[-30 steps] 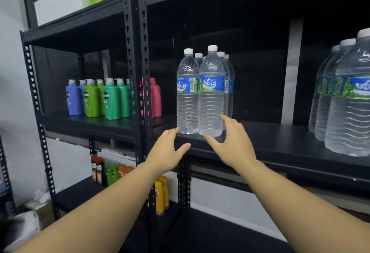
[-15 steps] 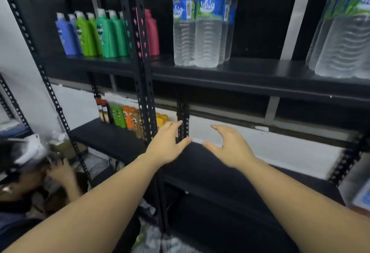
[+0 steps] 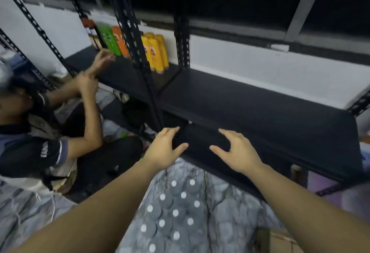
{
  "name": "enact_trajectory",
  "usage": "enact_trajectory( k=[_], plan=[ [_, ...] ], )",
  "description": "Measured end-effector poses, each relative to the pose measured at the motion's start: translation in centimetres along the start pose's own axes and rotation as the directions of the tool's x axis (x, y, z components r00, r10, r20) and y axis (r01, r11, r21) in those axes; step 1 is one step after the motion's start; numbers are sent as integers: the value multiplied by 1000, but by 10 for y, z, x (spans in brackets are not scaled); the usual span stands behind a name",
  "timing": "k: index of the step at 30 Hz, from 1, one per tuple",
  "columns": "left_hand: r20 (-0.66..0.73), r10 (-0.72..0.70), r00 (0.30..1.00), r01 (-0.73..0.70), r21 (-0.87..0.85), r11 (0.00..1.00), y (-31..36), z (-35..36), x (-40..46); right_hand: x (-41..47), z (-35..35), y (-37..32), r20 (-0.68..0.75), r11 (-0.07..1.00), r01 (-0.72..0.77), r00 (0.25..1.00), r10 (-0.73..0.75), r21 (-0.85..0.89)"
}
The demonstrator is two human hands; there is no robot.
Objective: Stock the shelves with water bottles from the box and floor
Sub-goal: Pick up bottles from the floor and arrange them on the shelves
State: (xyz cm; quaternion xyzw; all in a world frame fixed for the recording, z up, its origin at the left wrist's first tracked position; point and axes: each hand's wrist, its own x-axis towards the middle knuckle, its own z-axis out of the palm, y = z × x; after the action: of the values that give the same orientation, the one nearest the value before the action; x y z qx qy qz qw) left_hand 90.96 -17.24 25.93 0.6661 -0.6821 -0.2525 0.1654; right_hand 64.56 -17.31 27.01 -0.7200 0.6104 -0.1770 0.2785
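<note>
Both hands reached forward over a low black shelf [image 3: 260,108]; the left hand [image 3: 163,149] and the right hand [image 3: 238,152] were spread, fingers relaxed and parted, holding nothing, thumbs pointed toward each other across a dark gap. The water bottles [image 3: 174,212] stood on the floor at 6 o'clock from the hands, between the two forearms, packed close together; only their round white caps showed clearly through blurred, wrinkled clear plastic. The shelf board looked flat, matte and dark, its front edge crossing just beyond the fingertips; a black upright post [image 3: 138,52], punched with a row of holes, rose at 11 o'clock and cut across the view of the yellow bottles [image 3: 155,52] behind it. Beside those, toward 10 o'clock, stood an orange bottle [image 3: 119,39] and a green bottle [image 3: 107,37], tall and smooth. At 9 o'clock a second person [image 3: 40,144] in a dark short-sleeved shirt crouched by the next bay, both arms raised toward that shelf; their hands were too blurred to read. A corner of a brown cardboard box [image 3: 280,240] lay at 5 o'clock, near the bottles; a white wall [image 3: 260,64] showed behind the shelving.
</note>
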Motion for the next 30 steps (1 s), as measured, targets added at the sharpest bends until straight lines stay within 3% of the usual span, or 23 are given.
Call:
enact_trajectory(
  k=[7, 18, 26, 30],
  plan=[
    [110, -110, 988, 109, 13, 994, -68, 99, -14, -7, 97, 67, 157, 993, -94, 984, 82, 65],
    [190, -303, 934, 314, -31, 949, -239, 248, 26, 59, 304, 154, 305, 968, -238, 930, 206, 72],
    [251, -292, 923, 286, 60, 956, -342, 359, 80, 122, 442, 231, 375, 957, -281, 882, 285, -67],
    [251, -280, 927, 264, 93, 960, -366, 388, 90, 136, 477, 251, 343, 962, -250, 899, 272, -110]
  ],
)
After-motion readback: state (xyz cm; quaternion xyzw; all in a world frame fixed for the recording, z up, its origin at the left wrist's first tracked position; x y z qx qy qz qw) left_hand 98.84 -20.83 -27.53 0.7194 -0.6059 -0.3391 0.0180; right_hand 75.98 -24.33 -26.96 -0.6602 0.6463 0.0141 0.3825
